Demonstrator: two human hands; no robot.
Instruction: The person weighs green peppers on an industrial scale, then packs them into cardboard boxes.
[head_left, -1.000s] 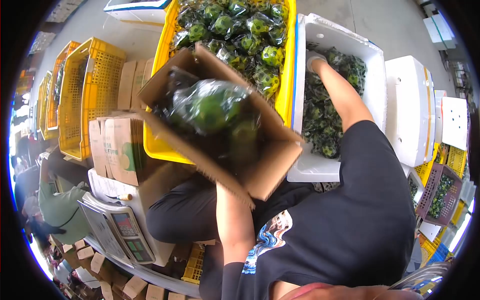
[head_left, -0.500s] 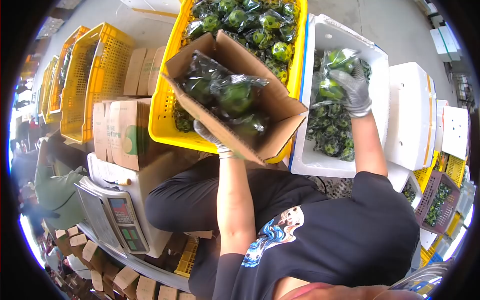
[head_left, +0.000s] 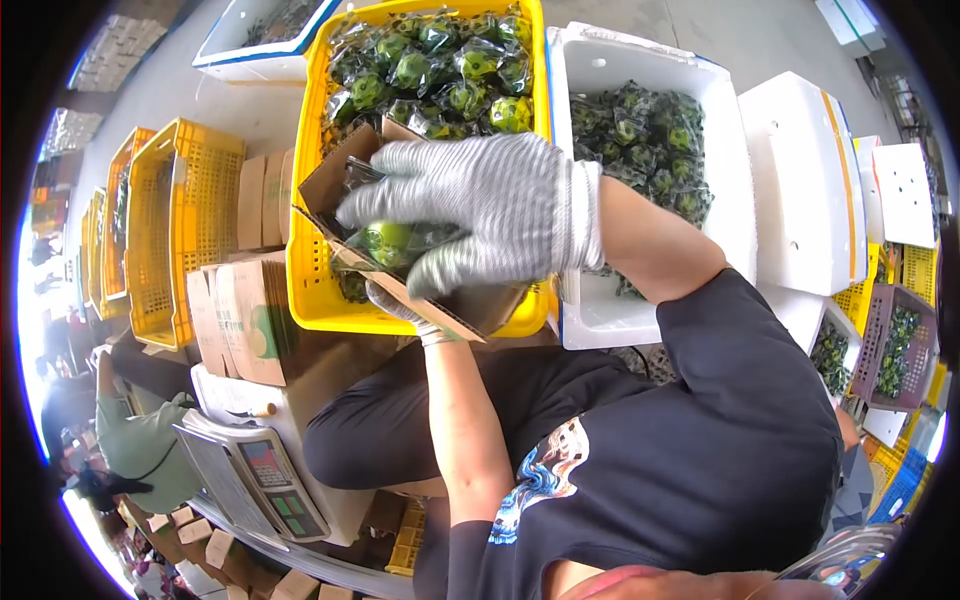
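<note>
My left hand (head_left: 402,306), in a grey glove, grips the near side of an open cardboard box (head_left: 462,318) from below. The box is tilted above the yellow crate. Over its opening is my right hand (head_left: 480,205), in a striped grey glove, fingers stretched and thumb apart. Between thumb and fingers shows a green fruit (head_left: 388,242) in clear plastic, inside the box; the hand hides most of the other contents. Several similar wrapped fruits (head_left: 410,70) fill the yellow crate (head_left: 543,90) behind. More lie in the white foam box (head_left: 730,150) at the right.
Flattened cartons (head_left: 235,320) stand at the left beside a digital scale (head_left: 262,470). Yellow crates (head_left: 160,240) line the far left, and a person in a green top (head_left: 145,450) is nearby. A foam lid (head_left: 800,190) leans at the right.
My right hand has moved left from the foam box, where it held wrapped green fruit, to over the cardboard box. Its fingers have spread. My left hand still holds the box.
</note>
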